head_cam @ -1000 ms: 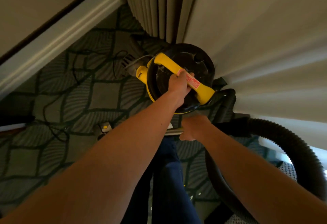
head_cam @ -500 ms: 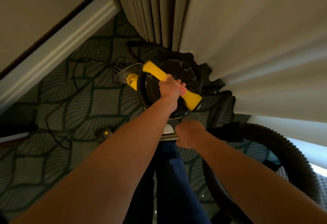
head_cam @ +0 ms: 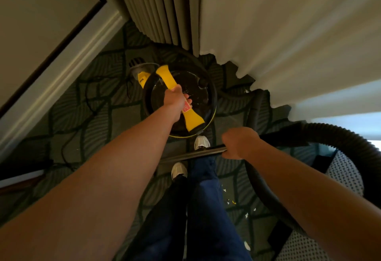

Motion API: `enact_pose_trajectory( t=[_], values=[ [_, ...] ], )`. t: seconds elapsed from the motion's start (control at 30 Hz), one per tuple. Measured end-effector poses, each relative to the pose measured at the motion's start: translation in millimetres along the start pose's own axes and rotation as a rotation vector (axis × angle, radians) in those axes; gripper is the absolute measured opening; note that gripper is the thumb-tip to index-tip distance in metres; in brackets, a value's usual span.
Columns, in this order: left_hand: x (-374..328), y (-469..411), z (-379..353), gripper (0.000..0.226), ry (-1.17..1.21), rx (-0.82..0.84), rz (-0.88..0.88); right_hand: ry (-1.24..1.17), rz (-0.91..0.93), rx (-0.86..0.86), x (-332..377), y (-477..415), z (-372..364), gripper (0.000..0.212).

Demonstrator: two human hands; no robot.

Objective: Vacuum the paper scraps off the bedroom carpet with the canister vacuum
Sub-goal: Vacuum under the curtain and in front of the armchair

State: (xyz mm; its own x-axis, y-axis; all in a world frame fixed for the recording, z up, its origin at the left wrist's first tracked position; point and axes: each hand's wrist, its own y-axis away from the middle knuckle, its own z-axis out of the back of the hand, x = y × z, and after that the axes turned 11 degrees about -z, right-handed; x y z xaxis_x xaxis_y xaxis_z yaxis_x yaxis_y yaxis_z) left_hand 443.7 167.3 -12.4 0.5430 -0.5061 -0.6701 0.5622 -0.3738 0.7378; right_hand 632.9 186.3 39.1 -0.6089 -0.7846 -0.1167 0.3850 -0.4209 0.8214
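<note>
The left hand (head_cam: 175, 100) grips the middle of the carry handle (head_cam: 165, 78), with the canister vacuum (head_cam: 207, 98) directly beneath the grip. Just beyond that grip hang the curtains (head_cam: 156, 13), their hems close behind the canister. To its left a power cord (head_cam: 127, 88) lies on the carpet (head_cam: 99, 120), towards the baseboard (head_cam: 68, 69). Nearer and to the right, the right hand (head_cam: 237, 143) holds the wand (head_cam: 191, 154), which runs leftward from this grip above the person's shoes (head_cam: 201, 142). The hose (head_cam: 350, 137) arcs rightward from it and loops back under the forearm. Nearer than that grip, paper scraps (head_cam: 228, 202) lie on the carpet.
</note>
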Motion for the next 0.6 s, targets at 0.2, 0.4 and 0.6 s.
enact_pose_trajectory(
  t=[0.2,0.4,0.6],
  values=[
    [10.7,14.1,29.9,0.032,-0.125,0.009,-0.031,-0.014,-0.028,-0.033,10.8,27.2,-29.4,0.043],
    [47.2,42.9,26.7,0.030,-0.236,0.051,-0.060,0.010,-0.018,-0.041,15.0,39.0,-47.6,0.041],
    [68.7,63.1,14.6,0.032,-0.314,0.029,-0.071,-0.004,0.008,-0.036,7.4,51.4,-73.1,0.036]
  ],
)
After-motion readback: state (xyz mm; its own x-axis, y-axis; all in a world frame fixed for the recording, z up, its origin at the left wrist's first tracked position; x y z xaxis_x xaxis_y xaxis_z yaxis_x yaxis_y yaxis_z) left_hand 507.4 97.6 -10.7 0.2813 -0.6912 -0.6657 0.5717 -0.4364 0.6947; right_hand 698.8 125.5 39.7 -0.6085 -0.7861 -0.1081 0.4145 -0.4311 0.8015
